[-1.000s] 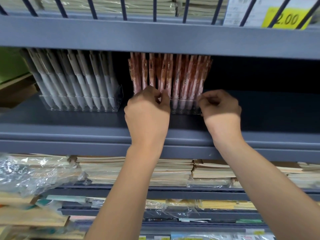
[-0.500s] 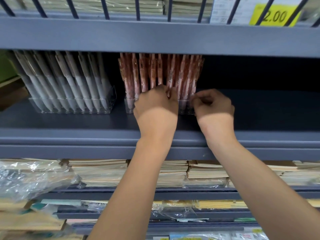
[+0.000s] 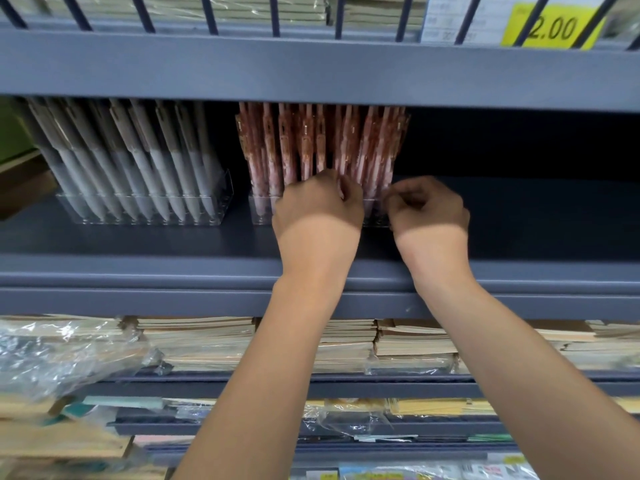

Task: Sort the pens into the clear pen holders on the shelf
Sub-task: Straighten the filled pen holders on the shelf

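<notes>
A row of pink pens (image 3: 311, 143) stands upright in a clear pen holder (image 3: 260, 212) in the middle of the grey shelf (image 3: 138, 244). My left hand (image 3: 318, 211) is curled in front of the row's middle, fingertips pinched on the lower part of the pink pens. My right hand (image 3: 429, 209) is curled at the row's right end, thumb and fingers pinched against the last pens there. The holder's right half is hidden behind both hands. To the left, grey-white pens (image 3: 138, 161) lean in a second clear holder (image 3: 223, 202).
The shelf board above (image 3: 311, 71) hangs low over the pen tops. The shelf right of the pink pens (image 3: 536, 216) is dark and bare. Stacked notebooks (image 3: 201, 344) and crumpled plastic wrap (image 3: 59, 355) fill the lower shelves. A yellow price tag (image 3: 550, 27) sits top right.
My left hand has slid right along the pink row, closing the gap to my right hand. The right hand has stayed at the row's right end. The view shifted slightly.
</notes>
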The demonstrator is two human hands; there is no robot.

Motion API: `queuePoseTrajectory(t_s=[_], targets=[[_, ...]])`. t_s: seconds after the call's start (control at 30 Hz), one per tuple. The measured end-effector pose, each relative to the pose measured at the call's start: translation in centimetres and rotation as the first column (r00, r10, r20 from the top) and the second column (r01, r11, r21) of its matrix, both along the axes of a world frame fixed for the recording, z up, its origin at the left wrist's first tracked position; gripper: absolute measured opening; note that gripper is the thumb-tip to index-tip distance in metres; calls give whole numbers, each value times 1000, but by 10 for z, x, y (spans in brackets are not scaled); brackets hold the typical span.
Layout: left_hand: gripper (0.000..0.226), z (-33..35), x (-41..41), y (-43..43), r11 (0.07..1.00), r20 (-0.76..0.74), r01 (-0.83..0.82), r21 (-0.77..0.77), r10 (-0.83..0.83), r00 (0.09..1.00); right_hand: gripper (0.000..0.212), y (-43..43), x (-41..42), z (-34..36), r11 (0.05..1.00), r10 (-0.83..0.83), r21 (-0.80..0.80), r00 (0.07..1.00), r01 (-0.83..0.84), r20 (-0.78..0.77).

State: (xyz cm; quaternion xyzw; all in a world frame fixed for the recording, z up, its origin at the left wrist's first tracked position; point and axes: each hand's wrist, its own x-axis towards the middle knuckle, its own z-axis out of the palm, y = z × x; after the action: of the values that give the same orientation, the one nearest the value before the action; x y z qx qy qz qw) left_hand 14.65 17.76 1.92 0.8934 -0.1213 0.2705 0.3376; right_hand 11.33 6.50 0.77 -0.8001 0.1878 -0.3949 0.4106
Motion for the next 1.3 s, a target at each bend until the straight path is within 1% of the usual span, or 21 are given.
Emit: queuePoseTrajectory(t_s=[0.13,0.23,0.3,0.4,0.6,0.7,0.8,0.87,0.93,0.97,1.03,1.1,1.17,1.23,1.3], targets=[[36,-4,0,0,998,21,22,-67,-21,1000,11,1,0,0,1000,4,6,1000,-4,-5],[30,-5,0,0,986,36,44,-163,-38,999,10,1,0,0,1000,11,20,1000,-11,-3],[27,-4,0,0,978,26,55,-201,-51,998,10,1,0,1,1000,9,20,1000,-9,-4],[26,-3,1,1,979,16,70,-193,-68,998,9,1,0,1,1000,8,16,1000,-8,-14],[27,-2,-2,1,989,11,49,-139,-48,999,8,1,0,1,1000,1,12,1000,-1,-20],[27,-3,-2,1,986,20,51,-157,-49,999,8,1,0,0,1000,-3,17,1000,4,-19],[25,-5,-4,1,974,77,66,-218,-50,996,8,0,1,0,1000,-7,21,1000,8,-23],[25,-6,-7,0,947,159,104,-304,-57,986,8,-1,1,0,1000,-4,28,1000,5,-26],[26,-8,-8,0,931,227,139,-337,-63,972,8,-1,1,-1,999,4,43,1000,-3,-25],[27,-8,-8,-1,936,242,154,-316,-77,967,9,-1,1,-1,999,9,49,1000,-8,-22],[28,-8,-7,-2,958,228,171,-230,-118,966,10,-2,1,-1,999,11,52,1000,-10,-19],[29,-6,-4,-3,970,177,174,-173,-143,974,11,-2,1,-1,999,9,52,1000,-8,-19],[29,-5,-2,-4,972,123,171,-163,-152,981,11,-2,1,-1,999,10,48,1000,-9,-22],[30,-3,1,-6,979,89,153,-135,-141,986,12,-2,2,-1,999,7,43,1000,-6,-23],[32,-1,5,-8,989,51,128,-73,-124,991,12,-2,1,-1,999,2,45,1000,-1,-25]])
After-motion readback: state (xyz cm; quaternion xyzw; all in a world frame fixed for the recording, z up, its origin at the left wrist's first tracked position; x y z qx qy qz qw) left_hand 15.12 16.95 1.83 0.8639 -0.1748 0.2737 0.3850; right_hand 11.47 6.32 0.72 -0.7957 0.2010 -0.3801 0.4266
